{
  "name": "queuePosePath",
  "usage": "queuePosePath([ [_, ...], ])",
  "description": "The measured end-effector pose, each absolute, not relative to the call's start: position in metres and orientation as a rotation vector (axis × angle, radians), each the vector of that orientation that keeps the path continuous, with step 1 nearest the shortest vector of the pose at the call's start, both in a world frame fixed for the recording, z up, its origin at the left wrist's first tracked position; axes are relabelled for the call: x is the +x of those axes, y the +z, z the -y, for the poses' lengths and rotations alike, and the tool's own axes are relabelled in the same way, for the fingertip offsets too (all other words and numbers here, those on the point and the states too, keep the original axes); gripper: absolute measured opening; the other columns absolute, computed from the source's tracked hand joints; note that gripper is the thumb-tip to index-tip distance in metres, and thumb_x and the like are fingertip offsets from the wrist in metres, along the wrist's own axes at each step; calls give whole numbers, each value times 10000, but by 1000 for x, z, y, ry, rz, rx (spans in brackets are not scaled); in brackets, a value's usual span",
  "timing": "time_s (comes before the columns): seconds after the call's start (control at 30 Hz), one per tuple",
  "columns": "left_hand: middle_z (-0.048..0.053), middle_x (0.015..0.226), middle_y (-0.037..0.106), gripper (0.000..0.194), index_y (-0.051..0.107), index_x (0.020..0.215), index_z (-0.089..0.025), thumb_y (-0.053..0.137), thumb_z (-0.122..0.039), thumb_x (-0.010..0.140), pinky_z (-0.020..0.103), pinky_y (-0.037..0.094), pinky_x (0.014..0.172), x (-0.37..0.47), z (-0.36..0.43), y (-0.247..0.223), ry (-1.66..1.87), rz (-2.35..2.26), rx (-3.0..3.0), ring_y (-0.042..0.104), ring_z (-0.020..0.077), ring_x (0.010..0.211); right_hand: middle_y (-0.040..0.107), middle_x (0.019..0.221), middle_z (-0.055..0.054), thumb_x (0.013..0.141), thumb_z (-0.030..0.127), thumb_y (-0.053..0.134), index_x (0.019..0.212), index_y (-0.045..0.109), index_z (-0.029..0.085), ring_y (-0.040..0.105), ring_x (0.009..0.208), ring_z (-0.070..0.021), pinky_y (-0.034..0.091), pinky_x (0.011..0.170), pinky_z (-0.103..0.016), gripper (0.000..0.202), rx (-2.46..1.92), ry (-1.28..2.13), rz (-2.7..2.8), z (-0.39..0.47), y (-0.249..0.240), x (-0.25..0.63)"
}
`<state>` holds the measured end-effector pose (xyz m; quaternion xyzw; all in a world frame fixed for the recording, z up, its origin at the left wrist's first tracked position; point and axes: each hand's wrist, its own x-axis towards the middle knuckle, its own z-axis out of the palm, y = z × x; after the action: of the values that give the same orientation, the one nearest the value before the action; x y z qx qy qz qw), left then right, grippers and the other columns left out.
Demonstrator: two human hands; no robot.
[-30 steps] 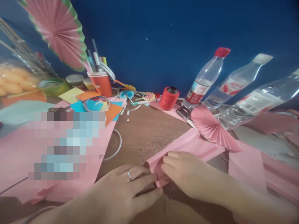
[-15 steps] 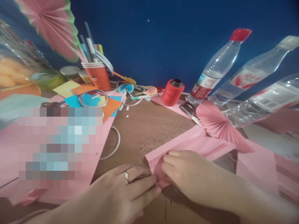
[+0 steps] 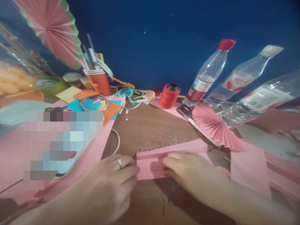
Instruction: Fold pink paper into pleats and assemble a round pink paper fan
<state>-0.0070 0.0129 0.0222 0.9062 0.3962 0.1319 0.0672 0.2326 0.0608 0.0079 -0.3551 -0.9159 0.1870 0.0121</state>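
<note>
A creased sheet of pink paper [image 3: 152,161] lies on the table in front of me, its long side running left to right. My left hand [image 3: 117,178], with a ring on one finger, closes on the sheet's left end; the fingertips there are partly hidden. Curled fingers of my right hand [image 3: 187,167] press and grip the middle of the sheet, and that hand covers part of it. Just beyond the paper's right end is a pleated pink paper fan [image 3: 215,123].
A red thread spool [image 3: 169,97], scissors [image 3: 185,110] and several plastic bottles [image 3: 201,84] stand or lie toward the back right. Back left are an orange paper cup of pens [image 3: 98,82] and coloured paper pieces [image 3: 112,111]. A blurred-out phone-like object [image 3: 70,162] rests on pink paper at left.
The pink sheet has turned to lie straighter across the table. My left hand has moved left to the sheet's end, while my right hand stays on its middle.
</note>
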Motion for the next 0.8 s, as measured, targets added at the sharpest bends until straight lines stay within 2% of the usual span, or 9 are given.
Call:
queuePosePath([
  [0.1,50,927,662,257,665,869,-220,444,-138,767,375,450,872,-5,-6,17,310,-1054,2787,571,216,920,582,686,39,812,132,535,714,557,207,546,608,-113,315,528,-232,125,-1181,737,2782,-65,10,236],
  [0.2,55,936,663,297,665,867,-215,415,-102,755,341,471,824,-3,2,11,273,-1012,2831,586,208,885,595,688,32,808,202,572,691,558,199,554,622,-123,320,532,-230,118,-1238,815,2760,-68,12,236],
  [0.37,71,968,669,357,633,1008,-211,376,-130,774,288,500,630,1,8,5,259,-1153,2913,600,204,777,617,691,19,789,215,593,672,564,197,565,622,-133,326,532,-232,122,-1329,862,2753,-70,19,230],
  [0.43,70,972,675,365,598,1086,-218,386,-164,793,276,501,598,3,8,4,283,-1122,2990,604,206,788,622,687,16,780,217,600,670,565,198,569,613,-137,323,523,-234,118,-1348,864,2768,-71,19,229],
  [0.6,87,1013,682,407,550,1159,-156,442,-197,769,254,535,674,4,10,-2,289,-1168,2974,626,207,869,621,657,13,770,218,603,660,553,194,567,583,-147,296,492,-237,123,-1337,786,2839,-74,18,228],
  [0.8,61,1092,655,444,529,1187,-172,444,-143,752,224,530,763,6,17,-7,192,-1340,2829,624,183,944,626,701,-16,790,111,523,695,561,159,582,627,-147,303,521,-241,113,-1291,807,2970,-75,29,225],
])
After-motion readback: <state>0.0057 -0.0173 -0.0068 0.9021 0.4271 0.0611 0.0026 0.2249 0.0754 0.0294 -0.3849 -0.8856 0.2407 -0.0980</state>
